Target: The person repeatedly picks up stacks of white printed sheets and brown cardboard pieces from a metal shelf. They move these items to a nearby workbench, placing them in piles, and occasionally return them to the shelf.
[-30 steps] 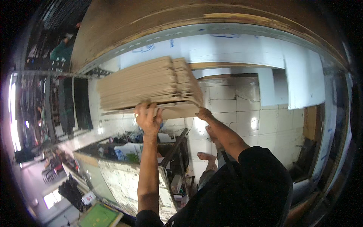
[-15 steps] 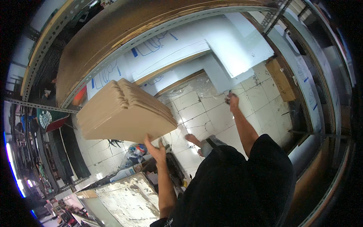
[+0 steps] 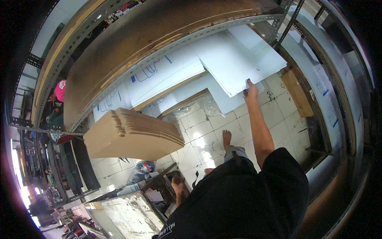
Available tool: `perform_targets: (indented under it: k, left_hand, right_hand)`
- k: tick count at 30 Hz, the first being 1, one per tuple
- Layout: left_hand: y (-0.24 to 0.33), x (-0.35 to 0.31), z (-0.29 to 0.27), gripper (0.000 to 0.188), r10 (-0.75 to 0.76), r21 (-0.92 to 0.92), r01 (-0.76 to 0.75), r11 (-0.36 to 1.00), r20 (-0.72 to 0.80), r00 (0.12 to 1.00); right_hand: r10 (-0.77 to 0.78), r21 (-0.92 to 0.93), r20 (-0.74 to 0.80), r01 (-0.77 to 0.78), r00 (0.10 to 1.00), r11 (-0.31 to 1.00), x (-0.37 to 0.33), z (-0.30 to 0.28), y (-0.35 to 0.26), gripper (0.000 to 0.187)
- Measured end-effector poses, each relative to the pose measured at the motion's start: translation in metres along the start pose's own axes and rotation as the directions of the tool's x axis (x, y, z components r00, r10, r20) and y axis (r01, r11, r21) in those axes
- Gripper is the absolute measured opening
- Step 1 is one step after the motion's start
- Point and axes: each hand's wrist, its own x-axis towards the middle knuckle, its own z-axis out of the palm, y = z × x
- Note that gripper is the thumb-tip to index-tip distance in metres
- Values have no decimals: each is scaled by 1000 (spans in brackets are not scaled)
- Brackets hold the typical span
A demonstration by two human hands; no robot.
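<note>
At the near corner of a stack of large white sheets (image 3: pixel 242 59), my right hand (image 3: pixel 250 93) is closed on the edge, thumb on top. The stack juts out from the lower shelf over the tiled floor. My left hand (image 3: pixel 178 186) is drawn back near my body, beside a dark open box (image 3: pixel 161 187); its fingers are not clear to see. A thick stack of brown cardboard sheets (image 3: pixel 135 139) stands to the left, away from both hands.
A metal-framed shelf (image 3: pixel 167 49) with a brown board on top spans the far side. More white sheets (image 3: pixel 324 75) lie in racks on the right. A worn white panel (image 3: pixel 127 215) and a plastic bag (image 3: pixel 141 171) are at the lower left.
My left hand has left the cardboard stack and drawn back toward my body. My right hand has reached up to the white sheets' corner and taken hold. One foot has stepped forward.
</note>
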Motion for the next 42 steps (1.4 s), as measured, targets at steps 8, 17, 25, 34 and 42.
perform_targets:
  k: [8,17,25,34,42]
  left_hand:
    - [276,218,152,50,491,409,-544,733,236,839]
    - [421,357,289,93,567,762,-631,149,457,686]
    - [393,384,278,99,491,766,-628,135,499,714]
    - [379,388,275,99,515,764,-633,129,494,701]
    - [368,386,280,101,483,776,-621,108,505,715]
  right_hand:
    - [-49,-86,-88,42,995,995,3,5,-21,41]
    - [-204,-97,-65,197,977,976,-52,31,-52,26]
    - [-339,-163,-115,319,934,934,-110,-14,-86,18]
    - [-434,-248,-172,387,884,888,-176,-113,-124,29]
    - [-475,-463,-369,285,799,839,-282,-177,-169,49]
